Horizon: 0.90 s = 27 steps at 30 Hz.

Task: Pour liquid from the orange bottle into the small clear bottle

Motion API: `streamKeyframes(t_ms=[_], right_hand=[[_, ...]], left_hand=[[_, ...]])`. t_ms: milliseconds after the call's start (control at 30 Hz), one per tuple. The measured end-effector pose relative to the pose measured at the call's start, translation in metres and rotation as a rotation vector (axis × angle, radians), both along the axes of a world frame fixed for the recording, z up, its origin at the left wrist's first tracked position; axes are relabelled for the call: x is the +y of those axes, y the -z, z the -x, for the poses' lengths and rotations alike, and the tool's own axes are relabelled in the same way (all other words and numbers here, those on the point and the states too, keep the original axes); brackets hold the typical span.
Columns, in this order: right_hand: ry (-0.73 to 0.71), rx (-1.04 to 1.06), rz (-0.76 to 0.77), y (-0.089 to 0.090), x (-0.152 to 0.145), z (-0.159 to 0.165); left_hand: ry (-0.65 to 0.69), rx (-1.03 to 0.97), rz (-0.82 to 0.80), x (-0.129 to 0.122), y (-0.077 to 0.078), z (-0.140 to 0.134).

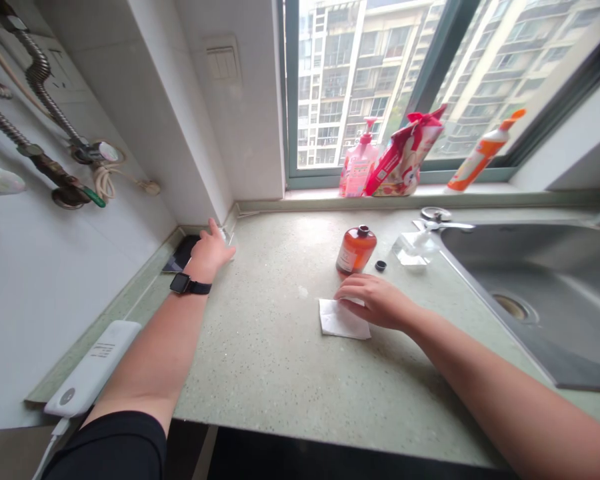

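My left hand, with a black watch on the wrist, reaches to the back left corner of the green counter. Its fingers rest at a dark phone and a small clear object lying there; a grip cannot be made out. My right hand lies flat, fingers together, on a folded white tissue in the middle of the counter. Just behind that hand stands an uncapped amber bottle, with its small black cap lying beside it.
A steel sink fills the right side, with a clear dish and tap at its corner. On the window sill stand a pink pump bottle, a red bag and an orange bottle. A white power bank lies left.
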State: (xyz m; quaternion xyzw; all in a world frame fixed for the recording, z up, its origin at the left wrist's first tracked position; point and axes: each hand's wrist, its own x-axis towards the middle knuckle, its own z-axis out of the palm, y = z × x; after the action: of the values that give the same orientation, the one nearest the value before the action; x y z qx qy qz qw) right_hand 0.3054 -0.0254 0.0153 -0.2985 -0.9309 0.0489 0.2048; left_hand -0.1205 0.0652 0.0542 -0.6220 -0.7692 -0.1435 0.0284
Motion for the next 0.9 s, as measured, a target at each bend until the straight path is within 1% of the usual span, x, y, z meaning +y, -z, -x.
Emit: streamKeyframes(t_ms=[67,133,233,300,400,533,633,700,767,900], right_hand=[[0.006,0.028,-0.02,0.0,0.001,0.0],[0.009,0.069,-0.055,0.001,0.001,0.0],[0.023,0.131,-0.116,0.001,0.0,0.002],[0.033,0.177,-0.149,0.001,-0.002,0.004],[0.081,0.256,-0.189,0.0,-0.005,0.007],[0.176,0.371,-0.214,-0.004,-0.01,0.01],[0.22,0.42,-0.229,-0.006,-0.014,0.015],[0.253,0.423,-0.22,-0.006,-0.017,0.02],[0.293,0.412,-0.197,-0.006,-0.02,0.027],[0.364,0.369,-0.175,-0.004,-0.024,0.043]], left_hand=[[0.021,-0.023,-0.03,-0.004,-0.005,-0.003],[0.084,-0.051,-0.112,-0.011,-0.012,-0.01],[0.28,-0.119,-0.278,-0.028,-0.019,-0.03],[0.437,-0.183,-0.342,-0.044,-0.019,-0.049],[0.594,-0.247,-0.408,-0.07,-0.012,-0.08],[0.721,-0.262,-0.484,-0.094,0.009,-0.112],[0.829,-0.229,-0.485,-0.102,0.023,-0.123],[0.89,-0.199,-0.465,-0.105,0.03,-0.126],[0.935,-0.161,-0.46,-0.106,0.034,-0.129],[1.006,-0.096,-0.525,-0.109,0.035,-0.137]])
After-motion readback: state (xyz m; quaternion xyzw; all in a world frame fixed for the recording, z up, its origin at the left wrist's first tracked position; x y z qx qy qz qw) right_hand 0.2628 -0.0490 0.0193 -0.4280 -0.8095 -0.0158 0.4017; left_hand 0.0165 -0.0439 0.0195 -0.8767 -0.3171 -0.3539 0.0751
